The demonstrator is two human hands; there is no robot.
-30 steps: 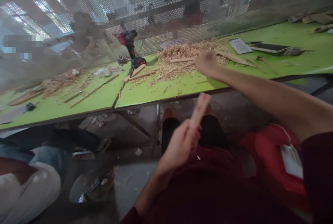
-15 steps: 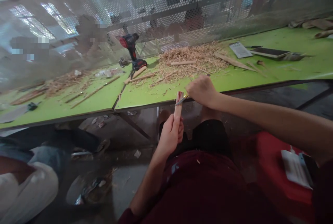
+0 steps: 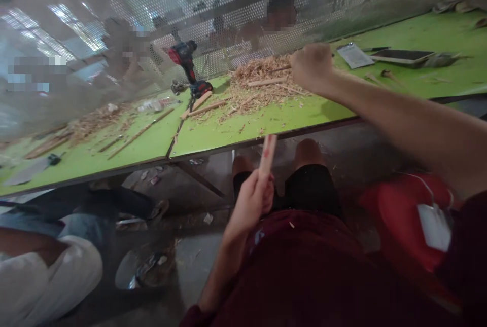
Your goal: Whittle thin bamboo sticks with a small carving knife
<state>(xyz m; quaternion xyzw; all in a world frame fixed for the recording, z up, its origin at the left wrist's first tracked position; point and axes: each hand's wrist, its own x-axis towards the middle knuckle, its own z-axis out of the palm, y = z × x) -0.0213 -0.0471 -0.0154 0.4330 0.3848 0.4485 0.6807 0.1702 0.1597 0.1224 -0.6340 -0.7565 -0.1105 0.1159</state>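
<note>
My left hand [image 3: 251, 197] is closed round a pale wooden stick [image 3: 268, 157] above my lap, its top end marked with red and pointing up toward the table edge. Higher and to the right, my right hand [image 3: 314, 69] is a fist over the wood shavings [image 3: 262, 99]. From that fist a knife [image 3: 280, 69] sticks out to the left, its thin blade dark against the shavings and apart from the stick. My fingers hide the handle.
On the green table [image 3: 213, 137] stand a cordless drill [image 3: 187, 66], wood strips [image 3: 207, 108], a paper pad [image 3: 355, 56] and a phone [image 3: 403, 56]. A perforated screen [image 3: 236, 7] rises behind. A person's white sleeve [image 3: 68, 281] is at lower left, a red stool [image 3: 395, 210] at right.
My right hand has lifted up and away with the knife, which was against the stick's red end. My left hand keeps the stick, nearly in the same place. The view has shifted slightly.
</note>
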